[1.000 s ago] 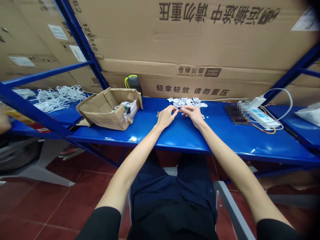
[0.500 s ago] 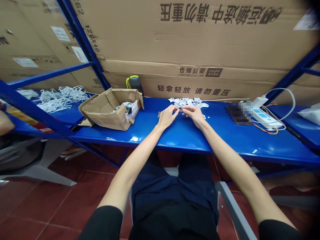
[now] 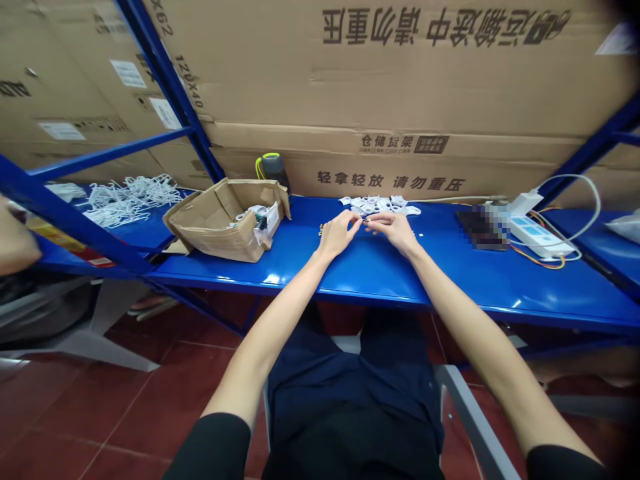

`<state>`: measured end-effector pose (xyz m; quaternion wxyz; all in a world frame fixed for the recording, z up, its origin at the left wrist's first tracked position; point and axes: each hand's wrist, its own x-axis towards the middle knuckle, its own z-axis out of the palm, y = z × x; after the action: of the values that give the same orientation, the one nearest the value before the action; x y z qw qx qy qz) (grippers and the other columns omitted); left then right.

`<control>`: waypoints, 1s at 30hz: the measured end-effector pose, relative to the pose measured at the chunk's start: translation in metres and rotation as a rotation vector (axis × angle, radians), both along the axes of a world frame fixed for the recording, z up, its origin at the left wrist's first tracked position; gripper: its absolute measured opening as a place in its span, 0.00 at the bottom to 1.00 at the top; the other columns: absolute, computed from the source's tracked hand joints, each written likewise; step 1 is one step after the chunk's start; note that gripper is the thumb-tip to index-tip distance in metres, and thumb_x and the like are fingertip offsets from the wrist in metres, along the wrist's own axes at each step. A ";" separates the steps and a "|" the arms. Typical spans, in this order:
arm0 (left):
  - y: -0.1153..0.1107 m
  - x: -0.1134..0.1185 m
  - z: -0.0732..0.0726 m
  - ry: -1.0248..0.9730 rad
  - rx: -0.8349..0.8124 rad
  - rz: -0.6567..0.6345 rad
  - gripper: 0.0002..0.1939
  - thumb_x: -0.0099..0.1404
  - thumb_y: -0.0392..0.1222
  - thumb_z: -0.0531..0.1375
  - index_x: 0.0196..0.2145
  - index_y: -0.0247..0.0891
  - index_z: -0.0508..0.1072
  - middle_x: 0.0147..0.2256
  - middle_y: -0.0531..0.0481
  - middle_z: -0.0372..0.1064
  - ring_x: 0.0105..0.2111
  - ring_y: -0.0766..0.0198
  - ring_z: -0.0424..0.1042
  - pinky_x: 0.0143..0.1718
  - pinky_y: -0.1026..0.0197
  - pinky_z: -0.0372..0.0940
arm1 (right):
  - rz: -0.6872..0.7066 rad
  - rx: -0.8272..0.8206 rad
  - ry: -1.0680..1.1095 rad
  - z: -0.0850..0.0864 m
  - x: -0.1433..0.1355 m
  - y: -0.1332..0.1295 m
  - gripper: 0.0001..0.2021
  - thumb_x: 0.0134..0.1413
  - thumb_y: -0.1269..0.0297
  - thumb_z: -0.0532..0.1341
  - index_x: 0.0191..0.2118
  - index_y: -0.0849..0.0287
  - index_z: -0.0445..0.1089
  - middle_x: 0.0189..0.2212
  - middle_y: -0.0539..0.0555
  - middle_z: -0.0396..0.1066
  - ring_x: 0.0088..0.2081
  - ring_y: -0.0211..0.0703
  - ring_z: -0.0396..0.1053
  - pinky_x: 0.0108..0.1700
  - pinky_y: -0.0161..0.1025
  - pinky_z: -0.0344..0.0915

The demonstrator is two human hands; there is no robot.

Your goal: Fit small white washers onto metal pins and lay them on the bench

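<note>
Evidently everything turned on one small piece [image 3: 365,221] at the centre of the frame, held just above the blue tabletop [image 3: 370,270] between two sets of fingertips. From where I stood it was too tiny to name; I made out only a dark speck. The person's left hand [image 3: 339,233] had thumb and finger pinched together on one end, and the right hand [image 3: 396,232] met it from the other side, its fingertips closed on the piece as well.

Little had changed over the last second. The whole view had slid slightly, while the hands kept their pinch and only the right fingers looked a touch rearranged. I took that to mean the fiddling with this one piece was still going on, for nothing had been put down.

Some brassy bits [image 3: 321,230] lay just beside the left hand, and a loose white bit [image 3: 421,235] sat near the right. Beyond the fingers, white parts [image 3: 380,205] were heaped along the back edge. Left of centre stood an open cardboard box [image 3: 220,237], with a dark cylinder [image 3: 276,168] behind it; at the right of the frame lay a power strip [image 3: 543,238]. At the far left edge, a co-worker's arm [image 3: 17,241] showed, blurred.
</note>
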<state>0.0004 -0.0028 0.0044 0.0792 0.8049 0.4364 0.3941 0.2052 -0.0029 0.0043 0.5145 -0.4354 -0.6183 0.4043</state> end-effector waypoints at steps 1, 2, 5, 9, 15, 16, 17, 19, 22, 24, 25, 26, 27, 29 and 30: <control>0.000 0.000 0.000 0.001 0.007 -0.004 0.11 0.80 0.46 0.57 0.47 0.42 0.79 0.48 0.50 0.79 0.47 0.59 0.78 0.47 0.61 0.69 | -0.003 -0.001 -0.003 0.000 0.000 0.000 0.28 0.37 0.41 0.79 0.39 0.57 0.81 0.35 0.60 0.84 0.40 0.59 0.83 0.42 0.50 0.79; 0.000 0.000 0.000 0.001 0.013 -0.007 0.10 0.80 0.46 0.57 0.47 0.42 0.78 0.48 0.50 0.79 0.47 0.59 0.78 0.47 0.61 0.69 | -0.008 -0.003 -0.005 0.001 0.000 0.000 0.28 0.37 0.40 0.79 0.39 0.57 0.81 0.34 0.61 0.84 0.39 0.59 0.83 0.41 0.50 0.79; 0.000 0.000 0.000 -0.002 0.016 -0.003 0.10 0.80 0.46 0.58 0.47 0.42 0.79 0.48 0.50 0.79 0.47 0.59 0.78 0.47 0.61 0.69 | -0.029 -0.007 -0.014 0.001 0.001 0.000 0.27 0.37 0.41 0.80 0.38 0.58 0.81 0.31 0.60 0.83 0.37 0.59 0.82 0.39 0.49 0.79; 0.000 -0.001 0.001 -0.005 0.009 -0.022 0.10 0.80 0.47 0.58 0.47 0.43 0.79 0.48 0.51 0.80 0.48 0.59 0.79 0.47 0.61 0.69 | -0.050 0.002 -0.035 0.000 0.001 0.000 0.24 0.39 0.44 0.80 0.35 0.57 0.81 0.28 0.58 0.82 0.34 0.56 0.82 0.36 0.49 0.78; 0.001 -0.002 0.001 -0.025 -0.018 -0.063 0.11 0.80 0.46 0.57 0.48 0.43 0.80 0.50 0.50 0.80 0.50 0.58 0.78 0.51 0.60 0.70 | -0.046 0.008 0.004 0.000 0.001 -0.001 0.22 0.39 0.45 0.80 0.34 0.56 0.81 0.29 0.57 0.83 0.35 0.55 0.82 0.37 0.47 0.78; 0.002 -0.002 0.001 -0.025 -0.028 -0.065 0.12 0.80 0.46 0.57 0.48 0.43 0.80 0.50 0.49 0.80 0.50 0.58 0.78 0.51 0.60 0.70 | -0.041 0.002 0.016 -0.001 0.000 -0.002 0.22 0.38 0.45 0.80 0.34 0.56 0.81 0.29 0.57 0.83 0.35 0.55 0.82 0.37 0.47 0.78; 0.002 -0.002 0.000 -0.025 -0.036 -0.069 0.12 0.80 0.46 0.57 0.48 0.43 0.80 0.51 0.49 0.80 0.51 0.58 0.78 0.52 0.60 0.70 | -0.037 -0.003 0.023 -0.001 -0.001 -0.002 0.23 0.38 0.45 0.81 0.34 0.56 0.81 0.29 0.57 0.83 0.35 0.56 0.82 0.37 0.47 0.78; 0.003 -0.002 0.000 -0.023 -0.044 -0.091 0.11 0.80 0.46 0.58 0.48 0.43 0.80 0.50 0.49 0.80 0.51 0.58 0.78 0.53 0.60 0.70 | -0.023 -0.007 0.014 -0.002 -0.002 -0.003 0.23 0.37 0.43 0.81 0.33 0.56 0.81 0.28 0.57 0.83 0.35 0.56 0.82 0.38 0.48 0.79; 0.004 -0.003 -0.002 -0.022 -0.037 -0.129 0.10 0.79 0.45 0.60 0.46 0.42 0.82 0.49 0.50 0.81 0.49 0.58 0.78 0.52 0.60 0.69 | -0.008 0.008 -0.045 -0.004 -0.002 -0.003 0.24 0.39 0.42 0.80 0.34 0.56 0.83 0.30 0.58 0.83 0.34 0.54 0.81 0.38 0.48 0.78; 0.004 -0.004 -0.002 -0.022 -0.030 -0.109 0.10 0.78 0.45 0.61 0.45 0.43 0.82 0.48 0.51 0.82 0.49 0.58 0.79 0.51 0.60 0.69 | -0.007 0.015 -0.077 -0.005 -0.001 -0.002 0.24 0.41 0.41 0.79 0.36 0.57 0.84 0.32 0.58 0.83 0.34 0.54 0.80 0.38 0.48 0.78; 0.004 -0.004 -0.003 -0.023 -0.027 -0.088 0.09 0.78 0.45 0.61 0.45 0.43 0.83 0.48 0.52 0.82 0.49 0.58 0.79 0.50 0.60 0.69 | -0.012 0.017 -0.090 -0.005 0.000 -0.001 0.24 0.41 0.41 0.78 0.37 0.57 0.84 0.33 0.58 0.84 0.34 0.54 0.80 0.39 0.49 0.78; 0.004 -0.005 -0.003 -0.025 -0.025 -0.067 0.09 0.78 0.45 0.62 0.45 0.43 0.83 0.48 0.52 0.82 0.49 0.58 0.79 0.50 0.60 0.69 | -0.019 0.020 -0.103 -0.004 0.001 -0.001 0.25 0.42 0.41 0.78 0.38 0.57 0.84 0.33 0.58 0.84 0.35 0.54 0.80 0.41 0.49 0.78; 0.005 -0.005 -0.003 -0.028 -0.023 -0.052 0.09 0.78 0.45 0.62 0.45 0.44 0.83 0.47 0.52 0.82 0.49 0.58 0.79 0.49 0.60 0.69 | -0.028 0.024 -0.114 -0.004 0.001 0.000 0.25 0.42 0.40 0.78 0.38 0.57 0.84 0.33 0.57 0.83 0.36 0.54 0.80 0.42 0.49 0.78; 0.005 -0.005 -0.003 -0.031 -0.025 -0.047 0.09 0.77 0.45 0.62 0.45 0.44 0.84 0.48 0.53 0.83 0.49 0.58 0.80 0.49 0.61 0.69 | -0.045 0.041 -0.136 -0.003 0.003 0.000 0.25 0.43 0.40 0.77 0.38 0.57 0.84 0.33 0.57 0.83 0.36 0.54 0.80 0.42 0.50 0.77; 0.005 -0.005 -0.003 -0.032 -0.027 -0.051 0.09 0.77 0.45 0.62 0.46 0.44 0.84 0.48 0.53 0.83 0.49 0.58 0.80 0.50 0.61 0.69 | -0.048 0.054 -0.148 -0.003 0.003 0.000 0.24 0.44 0.40 0.76 0.36 0.57 0.83 0.33 0.57 0.83 0.36 0.54 0.80 0.42 0.50 0.77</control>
<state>-0.0047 0.0022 0.0016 0.1070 0.8084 0.4196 0.3988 0.2081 -0.0029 0.0017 0.4888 -0.4647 -0.6546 0.3417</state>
